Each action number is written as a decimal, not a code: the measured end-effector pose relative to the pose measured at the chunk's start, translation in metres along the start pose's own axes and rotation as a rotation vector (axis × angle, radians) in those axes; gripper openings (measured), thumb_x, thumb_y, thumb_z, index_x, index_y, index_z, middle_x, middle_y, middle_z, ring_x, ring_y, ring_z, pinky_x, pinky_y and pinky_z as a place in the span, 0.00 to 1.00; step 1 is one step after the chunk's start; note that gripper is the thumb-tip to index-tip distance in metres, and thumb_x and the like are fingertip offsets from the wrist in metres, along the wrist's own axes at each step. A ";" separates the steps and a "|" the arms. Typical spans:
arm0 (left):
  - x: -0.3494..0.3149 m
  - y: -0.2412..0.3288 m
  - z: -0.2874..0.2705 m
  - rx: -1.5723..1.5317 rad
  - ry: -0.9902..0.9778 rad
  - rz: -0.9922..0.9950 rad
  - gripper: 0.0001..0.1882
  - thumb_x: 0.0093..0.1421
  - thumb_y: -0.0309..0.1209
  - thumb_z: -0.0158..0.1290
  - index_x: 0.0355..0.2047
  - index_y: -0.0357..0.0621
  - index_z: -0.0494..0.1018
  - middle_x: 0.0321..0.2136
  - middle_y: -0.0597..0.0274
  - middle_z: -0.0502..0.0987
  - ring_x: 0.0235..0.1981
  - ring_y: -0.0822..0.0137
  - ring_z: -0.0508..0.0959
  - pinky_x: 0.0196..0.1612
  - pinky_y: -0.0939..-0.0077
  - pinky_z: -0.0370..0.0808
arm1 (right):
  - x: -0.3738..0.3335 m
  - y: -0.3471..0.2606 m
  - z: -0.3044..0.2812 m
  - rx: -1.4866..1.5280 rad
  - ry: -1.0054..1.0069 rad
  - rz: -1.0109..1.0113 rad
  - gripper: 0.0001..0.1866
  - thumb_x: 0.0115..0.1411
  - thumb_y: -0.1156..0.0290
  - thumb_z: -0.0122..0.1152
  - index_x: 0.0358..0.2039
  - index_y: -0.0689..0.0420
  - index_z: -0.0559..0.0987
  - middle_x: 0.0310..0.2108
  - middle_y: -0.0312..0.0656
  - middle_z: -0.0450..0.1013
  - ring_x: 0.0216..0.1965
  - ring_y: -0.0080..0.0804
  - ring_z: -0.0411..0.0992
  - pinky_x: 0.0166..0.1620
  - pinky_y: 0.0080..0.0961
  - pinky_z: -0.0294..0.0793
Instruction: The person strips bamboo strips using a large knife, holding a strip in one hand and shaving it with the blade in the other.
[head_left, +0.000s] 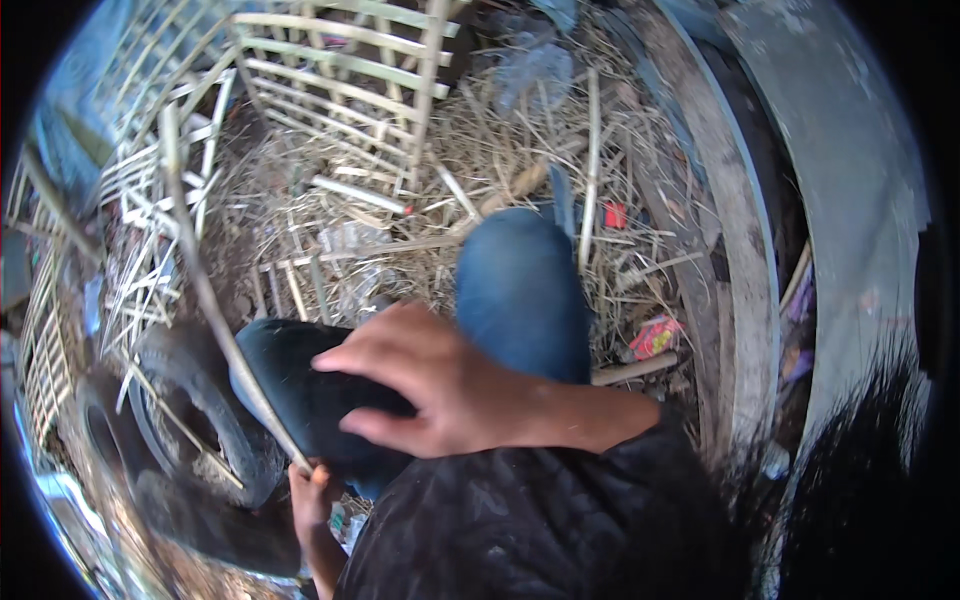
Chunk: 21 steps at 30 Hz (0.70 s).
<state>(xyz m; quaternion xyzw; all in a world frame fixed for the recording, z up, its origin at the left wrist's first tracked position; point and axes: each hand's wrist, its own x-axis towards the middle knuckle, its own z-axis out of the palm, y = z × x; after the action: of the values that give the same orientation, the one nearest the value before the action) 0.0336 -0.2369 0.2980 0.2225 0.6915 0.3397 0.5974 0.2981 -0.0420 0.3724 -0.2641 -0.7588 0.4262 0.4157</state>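
Note:
A long, thin bamboo pole [215, 305] slants from the upper left down to my left hand [312, 490]. That hand is closed around its lower end, low in the picture beside my dark-clothed body. My right hand [430, 375] hovers over my lap between my knees. Its fingers and thumb are spread with nothing between them, and motion blurs it slightly. The pole passes to the left of the right hand, apart from it, and crosses in front of my left knee [290, 365].
An upright bamboo lattice [428, 110] stands ahead, with more lattice pieces at left. Old tyres [180, 350] lie beside my left knee. Shavings and bamboo sticks [592, 150] litter the ground, with a red-and-yellow wrapper [655, 338]. Planks [750, 330] and a grey panel [860, 200] line the right.

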 end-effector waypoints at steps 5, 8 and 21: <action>0.011 -0.023 -0.031 0.015 -0.071 0.008 0.29 0.51 0.53 0.61 0.15 0.51 0.56 0.08 0.76 0.55 0.08 0.80 0.55 0.11 0.82 0.48 | -0.106 0.092 -0.127 -0.440 0.818 0.376 0.12 0.52 0.74 0.63 0.38 0.59 0.76 0.35 0.41 0.72 0.35 0.30 0.70 0.39 0.26 0.69; 0.002 -0.017 -0.041 -0.237 -0.211 -0.092 0.29 0.51 0.54 0.61 0.15 0.52 0.55 0.09 0.77 0.52 0.08 0.80 0.53 0.12 0.82 0.45 | -0.203 0.187 -0.143 -0.594 0.775 0.745 0.15 0.52 0.70 0.63 0.40 0.60 0.75 0.35 0.42 0.73 0.35 0.34 0.71 0.39 0.30 0.70; 0.014 0.042 0.016 -0.017 -0.116 -0.159 0.30 0.55 0.52 0.58 0.10 0.52 0.55 0.09 0.76 0.55 0.10 0.80 0.55 0.14 0.80 0.49 | -0.375 0.332 -0.074 -0.878 -0.065 1.230 0.30 0.51 0.60 0.65 0.52 0.62 0.68 0.44 0.54 0.70 0.46 0.50 0.68 0.49 0.40 0.67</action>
<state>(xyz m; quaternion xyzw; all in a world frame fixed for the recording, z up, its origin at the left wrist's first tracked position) 0.0427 -0.1954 0.3189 0.1809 0.6684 0.2836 0.6634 0.5704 -0.1287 -0.0456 -0.7686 -0.5865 0.2475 -0.0630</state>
